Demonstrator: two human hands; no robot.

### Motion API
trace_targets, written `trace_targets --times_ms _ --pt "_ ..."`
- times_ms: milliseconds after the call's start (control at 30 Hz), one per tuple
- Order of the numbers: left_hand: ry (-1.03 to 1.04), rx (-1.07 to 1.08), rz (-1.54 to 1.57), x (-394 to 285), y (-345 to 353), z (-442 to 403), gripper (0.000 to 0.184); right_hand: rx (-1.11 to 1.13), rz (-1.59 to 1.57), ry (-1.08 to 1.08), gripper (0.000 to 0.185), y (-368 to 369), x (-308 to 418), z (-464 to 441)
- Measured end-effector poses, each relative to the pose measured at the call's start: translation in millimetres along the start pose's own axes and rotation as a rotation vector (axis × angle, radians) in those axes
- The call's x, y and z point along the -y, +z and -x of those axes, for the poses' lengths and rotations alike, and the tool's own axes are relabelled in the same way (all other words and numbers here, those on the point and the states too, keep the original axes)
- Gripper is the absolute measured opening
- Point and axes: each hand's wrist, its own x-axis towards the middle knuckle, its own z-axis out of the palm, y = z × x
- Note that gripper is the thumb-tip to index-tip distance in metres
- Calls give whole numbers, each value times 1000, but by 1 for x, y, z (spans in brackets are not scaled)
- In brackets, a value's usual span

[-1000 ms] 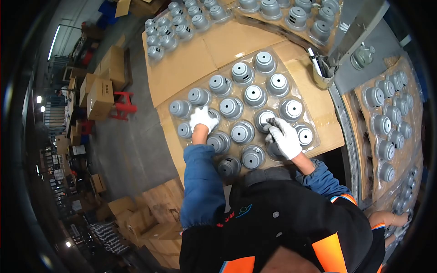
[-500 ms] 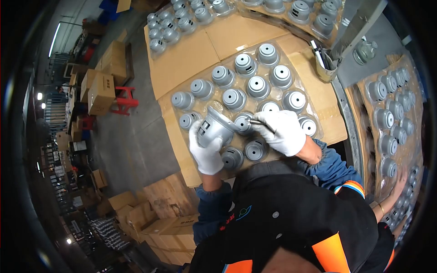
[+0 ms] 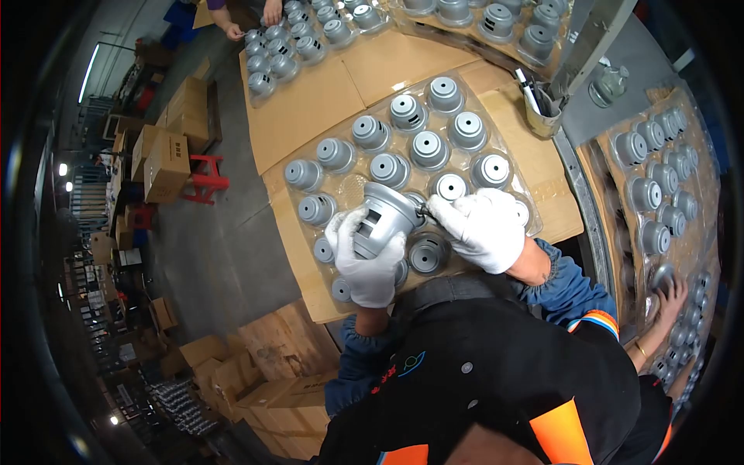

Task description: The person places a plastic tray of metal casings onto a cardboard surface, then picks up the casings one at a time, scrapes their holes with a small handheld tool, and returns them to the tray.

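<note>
1 grey housing [image 3: 385,222] inside the left grip [image 3: 370,252]

dim workshop, small glaring lamps at left, strong fisheye curvature, black vignette around the edges

Shows silver-grey on the held cup [image 3: 390,217], white on left glove [image 3: 369,267] and right glove [image 3: 488,232], tan on the cardboard [image 3: 310,116], bright red on the stool [image 3: 206,180].

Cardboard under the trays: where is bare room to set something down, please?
Widest: the cardboard between the middle tray and the upper-left tray. Narrower: the strip between the middle tray's right edge and the metal rail. Crowded: the middle tray, with grey cups, left hand and right hand.
</note>
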Motion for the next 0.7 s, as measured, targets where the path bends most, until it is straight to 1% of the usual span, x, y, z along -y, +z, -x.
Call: trace_targets --times_ms 67,167,300,400,433,467,533,700 --pt "1 3 -10 -1 0 0 53 -59 6 -29 44 0 0 1" --pt "34 -7 -42 -6 1 0 52 -23 69 -82 47 1 -2 4" --pt "76 1 -125 -12 1 0 52 -43 70 -98 47 -1 -2 4" --pt "124 -8 -181 -13 2 1 52 -35 108 -103 46 -2 -1 3" --pt "147 -15 -201 -14 2 1 51 -39 159 -108 43 -2 0 3" --pt "146 -16 -197 -15 3 2 51 -42 210 -112 42 -2 0 4" --pt "106 -12 -177 -19 3 3 50 -29 199 -143 41 -3 -3 3" --pt "138 8 -167 -22 4 3 49 -29 229 -230 37 -9 -7 2"
